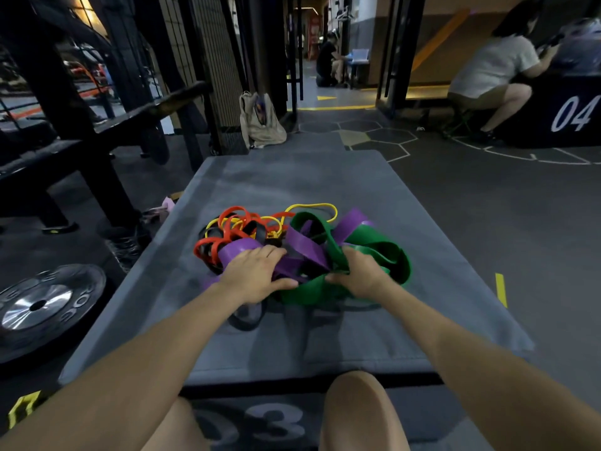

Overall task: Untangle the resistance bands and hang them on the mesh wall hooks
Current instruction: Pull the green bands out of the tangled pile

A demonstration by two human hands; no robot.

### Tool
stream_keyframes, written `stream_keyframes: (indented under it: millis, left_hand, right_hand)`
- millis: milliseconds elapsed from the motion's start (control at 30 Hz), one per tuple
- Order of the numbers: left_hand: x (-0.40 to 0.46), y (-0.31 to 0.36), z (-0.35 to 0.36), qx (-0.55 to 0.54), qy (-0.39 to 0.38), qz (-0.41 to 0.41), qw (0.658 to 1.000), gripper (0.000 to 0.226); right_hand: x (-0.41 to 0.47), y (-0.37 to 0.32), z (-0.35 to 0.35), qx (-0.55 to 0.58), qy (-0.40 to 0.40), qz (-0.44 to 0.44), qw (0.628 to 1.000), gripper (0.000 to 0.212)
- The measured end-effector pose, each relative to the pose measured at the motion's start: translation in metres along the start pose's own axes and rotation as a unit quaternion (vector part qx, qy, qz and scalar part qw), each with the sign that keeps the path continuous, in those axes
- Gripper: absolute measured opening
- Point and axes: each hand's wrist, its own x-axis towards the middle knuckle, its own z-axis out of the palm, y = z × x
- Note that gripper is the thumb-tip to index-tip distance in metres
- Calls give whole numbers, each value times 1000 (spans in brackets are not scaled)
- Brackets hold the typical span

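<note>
Right now both hands are working at the near edge of the knot: the left hand point(255, 275) is lying over the purple band point(240, 250) with fingers spread and only gently bent, pressing rather than gripping, while the right hand point(357, 275) is curling its fingers round a fold of the green band point(387, 255), thumb pinching the near loop. The whole tangle of resistance bands point(292, 249) is sitting mid-mat on the grey mat point(292, 177), with the thin red band point(227, 222) and yellow band point(312, 208) knotted at its 10 to 12 o'clock side. Judging by this, the step is freeing the green one; it probably pays to keep the left hand pinning the pile and to draw green out toward 3 o'clock slowly, feeding loops through rather than yanking, since wide rubber grips itself. Room is opening best toward 12 and 3 o'clock, where bare mat and floor are lying. At 9 o'clock a weight plate point(42, 304) and a black bench frame point(81, 164) are crowding the mat's left edge. Farther off at 11 o'clock the mesh wall point(208, 53) is standing; its hooks are not visible.
</note>
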Motion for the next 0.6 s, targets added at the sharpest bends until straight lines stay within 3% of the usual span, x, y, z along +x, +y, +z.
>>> stream_keyframes:
  millis: [67, 133, 233, 333, 400, 433, 533, 600]
  left_hand:
    - [-3, -4, -4, 73, -32, 14, 997, 99]
    - [-4, -6, -5, 155, -25, 16, 988, 81]
    - [0, -10, -17, 193, 31, -27, 980, 33]
    - [0, -28, -31, 231, 38, -78, 969, 34]
    - [-3, -40, -37, 261, 21, -109, 959, 36]
    - [-5, -41, -41, 274, -2, -127, 953, 36]
    - [-6, -28, -51, 283, -126, -144, 940, 44]
    - [1, -7, -58, 229, -211, -134, 941, 82]
  right_hand:
    - [1, 10, -22, -30, -1, -15, 999, 53]
    - [0, 24, -47, -108, 15, 4, 994, 53]
    - [-8, 49, -93, -277, 91, 39, 956, 34]
    - [-14, 70, -127, -325, 201, 24, 924, 29]
    - [-16, 79, -126, -331, 224, 21, 917, 31]
    - [-17, 82, -118, -337, 197, 30, 920, 38]
    - [-21, 80, -87, -371, 0, 74, 926, 77]
    - [-20, 66, -79, -322, -61, 89, 940, 92]
